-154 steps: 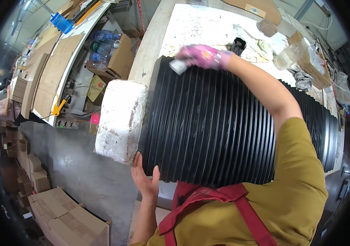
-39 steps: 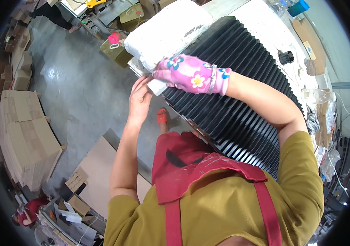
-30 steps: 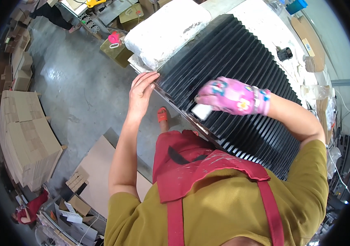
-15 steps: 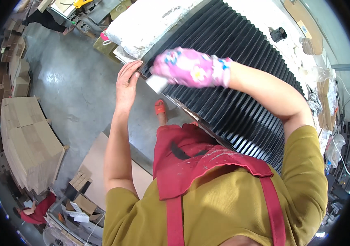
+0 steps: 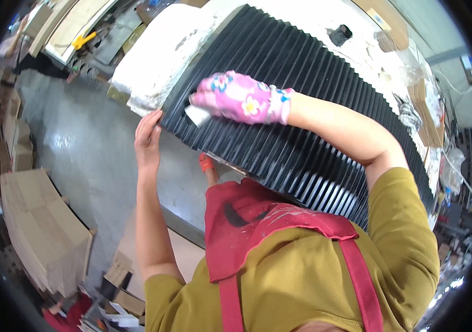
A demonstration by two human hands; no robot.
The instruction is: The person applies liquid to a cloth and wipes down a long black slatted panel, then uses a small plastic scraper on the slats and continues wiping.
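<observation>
A large black pleated bellows [image 5: 280,72] lies spread over the white-covered table, its ridges running side by side. My bare left hand [image 5: 148,135] is closed on its left corner, fingertips on top of the edge and the rest reaching below. Over the pleats, a little right of that corner, is my right hand [image 5: 241,99] in a pink flowered glove. Its fingers are closed round a small white piece [image 5: 197,115], perhaps a folded cloth or pad, which rests against the pleats. Most of that piece is hidden by the glove.
A white padded bundle [image 5: 158,52] lies beyond the left corner. On the table's far side are a short black tube [image 5: 340,35] and clear plastic wrap [image 5: 410,69]. Stacked flat cardboard [image 5: 48,227] stands on the floor at left. Another person's dark red clothing [image 5: 73,312] shows at lower left.
My view has turned, so the surroundings have shifted. The right hand with the white piece, blurred before, now lies farther in over the pleats. My left hand keeps to the corner.
</observation>
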